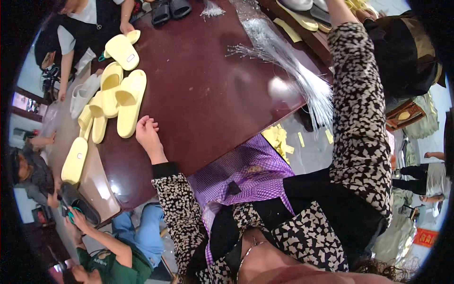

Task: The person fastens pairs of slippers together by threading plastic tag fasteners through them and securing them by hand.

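Note:
My left hand (149,134) rests at the table's near left, its fingers loosely bent and a little apart, with nothing seen in it. Just left of it lies a yellow slide slipper (128,106), close to the fingertips but apart from them. Beside that slipper are several more yellow slippers, one of them a yellow slipper (111,90) leaning against it. My right arm (354,71), in a black and white patterned sleeve, stretches to the far right. Its hand passes beyond the upper edge, so what it holds or touches is hidden.
A bundle of clear plastic ties (302,71) hangs over the right edge of the dark red table (203,94). Dark slippers (170,10) and more shoes (302,12) stand at the far side. Co-workers sit left; one holds green-handled scissors (72,214) by a dark slipper (78,203).

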A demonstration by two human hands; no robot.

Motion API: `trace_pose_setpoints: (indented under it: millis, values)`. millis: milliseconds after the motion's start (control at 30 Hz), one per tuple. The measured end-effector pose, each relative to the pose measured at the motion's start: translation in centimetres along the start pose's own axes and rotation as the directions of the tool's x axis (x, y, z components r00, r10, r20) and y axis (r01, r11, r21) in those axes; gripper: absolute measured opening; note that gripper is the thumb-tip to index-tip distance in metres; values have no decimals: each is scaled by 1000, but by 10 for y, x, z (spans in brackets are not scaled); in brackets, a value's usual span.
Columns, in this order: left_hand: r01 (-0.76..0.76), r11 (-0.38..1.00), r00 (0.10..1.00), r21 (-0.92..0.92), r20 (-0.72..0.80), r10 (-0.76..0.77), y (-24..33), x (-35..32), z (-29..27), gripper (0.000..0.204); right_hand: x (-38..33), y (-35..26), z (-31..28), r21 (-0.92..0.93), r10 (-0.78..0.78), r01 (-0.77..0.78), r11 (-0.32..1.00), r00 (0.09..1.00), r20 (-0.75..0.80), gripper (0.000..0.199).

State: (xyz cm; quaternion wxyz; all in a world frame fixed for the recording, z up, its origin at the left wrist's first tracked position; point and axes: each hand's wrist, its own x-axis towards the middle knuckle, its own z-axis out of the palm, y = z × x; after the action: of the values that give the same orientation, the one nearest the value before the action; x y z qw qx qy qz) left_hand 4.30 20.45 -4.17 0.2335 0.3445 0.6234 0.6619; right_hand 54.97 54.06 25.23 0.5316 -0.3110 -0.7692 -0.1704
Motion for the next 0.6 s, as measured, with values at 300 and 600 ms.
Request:
trace_pose_setpoints:
  millis: [300, 600]
  values:
    - [-3, 998, 997, 68, -81, 8, -13, -7, -40, 13, -158, -135, 94, 100, 88, -270, 958, 605, 791, 22]
    - [-13, 996, 997, 92, -79, 20, -14, -7, -38, 15, -257, -189, 121, -72, 115, -90, 993, 751, 651, 18]
